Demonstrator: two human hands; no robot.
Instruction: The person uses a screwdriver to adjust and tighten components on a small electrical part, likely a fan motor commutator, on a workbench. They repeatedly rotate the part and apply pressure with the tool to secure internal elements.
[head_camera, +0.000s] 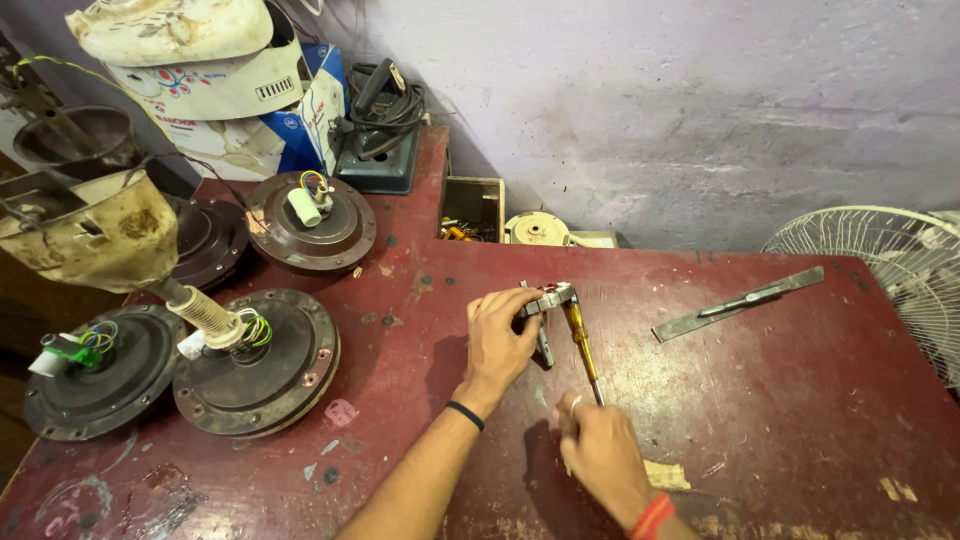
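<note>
My left hand (500, 340) pinches a small silvery metal part (548, 299) on the dark red table (760, 400), with a black band on its wrist. My right hand (600, 450) grips the lower end of a screwdriver with a yellow see-through handle (580, 342). The screwdriver's upper end meets the metal part. A thin grey metal piece (543, 345) lies just under my left fingers.
Several round brown fan motors (255, 365) with coloured wires sit at the table's left. A flat metal bar (738, 302) lies at the right. A white fan guard (900, 265) stands off the right edge. Boxes, an electric iron (380, 125) and a small wooden box (472, 208) crowd the back.
</note>
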